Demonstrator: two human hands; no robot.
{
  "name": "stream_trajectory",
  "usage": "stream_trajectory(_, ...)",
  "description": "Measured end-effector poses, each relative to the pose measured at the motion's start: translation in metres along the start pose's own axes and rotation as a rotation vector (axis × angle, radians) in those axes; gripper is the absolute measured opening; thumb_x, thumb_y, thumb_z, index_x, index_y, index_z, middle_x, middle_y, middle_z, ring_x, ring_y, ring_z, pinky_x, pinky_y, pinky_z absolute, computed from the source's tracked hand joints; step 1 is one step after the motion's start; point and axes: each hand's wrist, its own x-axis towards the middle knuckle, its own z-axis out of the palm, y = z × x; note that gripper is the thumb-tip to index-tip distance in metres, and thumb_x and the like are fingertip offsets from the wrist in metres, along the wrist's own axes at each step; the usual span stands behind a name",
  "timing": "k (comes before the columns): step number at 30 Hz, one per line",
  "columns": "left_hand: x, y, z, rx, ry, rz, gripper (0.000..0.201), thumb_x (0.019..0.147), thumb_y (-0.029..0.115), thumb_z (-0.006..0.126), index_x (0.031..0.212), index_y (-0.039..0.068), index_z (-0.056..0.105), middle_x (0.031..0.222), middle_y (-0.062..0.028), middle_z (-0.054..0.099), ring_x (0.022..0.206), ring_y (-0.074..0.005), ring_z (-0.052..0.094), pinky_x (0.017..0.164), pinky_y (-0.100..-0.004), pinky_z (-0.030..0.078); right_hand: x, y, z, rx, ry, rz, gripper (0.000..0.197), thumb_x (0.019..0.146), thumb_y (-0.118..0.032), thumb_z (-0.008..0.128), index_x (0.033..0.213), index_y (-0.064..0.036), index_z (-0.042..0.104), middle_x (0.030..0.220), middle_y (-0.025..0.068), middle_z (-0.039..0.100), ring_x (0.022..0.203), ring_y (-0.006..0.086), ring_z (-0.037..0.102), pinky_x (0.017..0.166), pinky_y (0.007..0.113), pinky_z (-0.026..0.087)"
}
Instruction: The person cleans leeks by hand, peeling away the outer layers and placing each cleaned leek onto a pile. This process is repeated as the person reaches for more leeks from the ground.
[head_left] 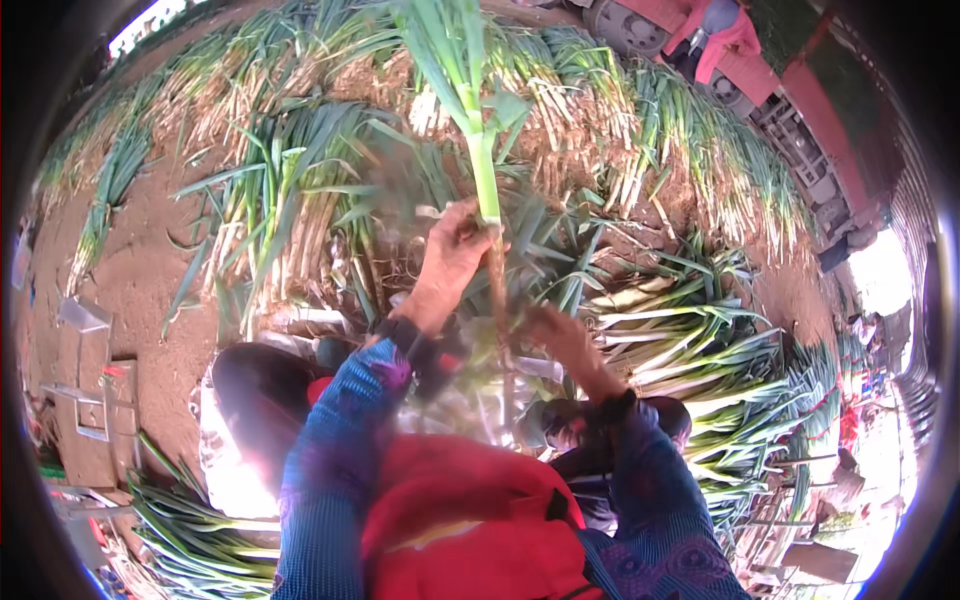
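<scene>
A long green onion (482,178) stands almost upright in front of me, its leaves reaching the top edge of the view. My left hand (458,255) is closed round its stalk, at the line where the clean pale green part meets a brown, soil-covered lower part. Just right of that lower stalk is my right hand (562,345), smeared by motion, so its fingers do not show clearly. Whether it touches the stalk I cannot tell. Behind my left hand lies a heap of unpeeled green onions (300,215) with dirty roots and shafts.
Cleaned green onions (690,350) lie in a pile at my right, others (200,535) at lower left. Long rows of green onions (330,60) cover the far ground. A metal frame (88,390) stands at left. At upper right are a red truck (800,120) and a person in pink (715,35).
</scene>
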Motion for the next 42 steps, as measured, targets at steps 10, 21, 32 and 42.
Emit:
stream_trajectory(10, -0.068, -0.037, 0.024, 0.893, -0.196, 0.113, 0.012, 0.079, 0.004, 0.063, 0.09, 0.001, 0.061, 0.078, -0.0093, 0.06, 0.068, -0.0127, 0.056, 0.062, -0.0286, 0.048, 0.012, -0.059, -0.025, 1.101, 0.018, -0.122, 0.033, 0.092, -0.029, 0.057, 0.112, -0.0028, 0.056, 0.083, 0.0029, 0.058, 0.074, 0.0123, 0.056, 0.07, 0.027, 0.049)
stream_trajectory(21, -0.074, -0.051, 0.005, 1.177, -0.503, 0.352, 0.015, 0.077, 0.002, 0.056, 0.09, -0.001, 0.062, 0.081, -0.016, 0.062, 0.071, -0.0293, 0.062, 0.062, -0.0357, 0.05, 0.012, -0.008, -0.007, 1.457, 0.051, -0.092, 0.032, 0.093, -0.034, 0.054, 0.103, -0.0033, 0.056, 0.07, -0.0017, 0.048, 0.06, 0.0097, 0.047, 0.057, 0.025, 0.042)
stream_trajectory(32, -0.064, -0.089, -0.103, 1.176, -0.031, -0.028, 0.016, 0.079, 0.009, 0.059, 0.092, 0.006, 0.066, 0.084, -0.015, 0.065, 0.078, -0.031, 0.064, 0.069, -0.0357, 0.05, 0.027, 0.087, -0.116, 1.465, 0.27, -0.311, 0.039, 0.087, -0.038, 0.058, 0.109, -0.0058, 0.055, 0.069, -0.0006, 0.046, 0.063, 0.0151, 0.046, 0.062, 0.033, 0.04)
stream_trajectory(42, -0.094, -0.009, -0.246, 0.972, 0.8, -0.433, 0.024, 0.088, 0.02, 0.057, 0.105, 0.003, 0.059, 0.078, -0.0064, 0.062, 0.056, -0.0177, 0.062, 0.046, -0.0304, 0.053, -0.003, 0.109, -0.147, 1.387, 0.346, -0.392, 0.038, 0.088, -0.037, 0.058, 0.108, -0.0046, 0.056, 0.075, 0.0008, 0.051, 0.064, 0.0131, 0.048, 0.06, 0.028, 0.042)
